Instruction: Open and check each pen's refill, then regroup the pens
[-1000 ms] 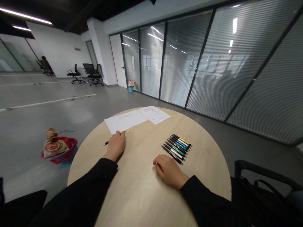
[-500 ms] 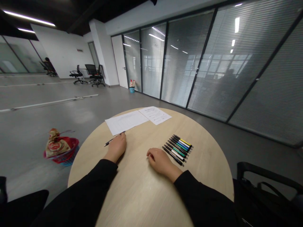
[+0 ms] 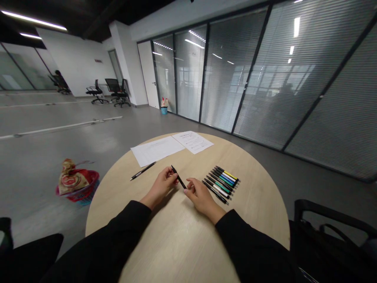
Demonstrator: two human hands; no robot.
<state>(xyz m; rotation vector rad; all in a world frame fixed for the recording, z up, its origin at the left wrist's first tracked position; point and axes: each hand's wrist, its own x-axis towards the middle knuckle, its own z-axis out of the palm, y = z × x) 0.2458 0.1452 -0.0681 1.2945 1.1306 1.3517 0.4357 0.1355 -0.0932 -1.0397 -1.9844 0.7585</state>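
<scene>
Both of my hands meet over the middle of the round wooden table [image 3: 176, 243]. My left hand [image 3: 160, 186] and my right hand [image 3: 202, 196] pinch a black pen [image 3: 178, 177] between them, one at each end, its tip tilted up and away. Just right of my right hand lies a row of several pens [image 3: 220, 181] with black, green, blue and yellow barrels. Another black pen [image 3: 143, 171] lies loose on the table left of my left hand, below a white sheet [image 3: 157, 150]. A second printed sheet [image 3: 193, 141] lies beside it.
A black chair with a bag [image 3: 326, 239] stands at the right table edge. On the grey floor to the left sits a red basket with a bag in it [image 3: 76, 182]. Office chairs [image 3: 107, 91] stand far back; glass walls with blinds run along the right.
My left hand left the pen near the paper and moved right. My right hand moved left, and both now hold a black pen raised between them.
</scene>
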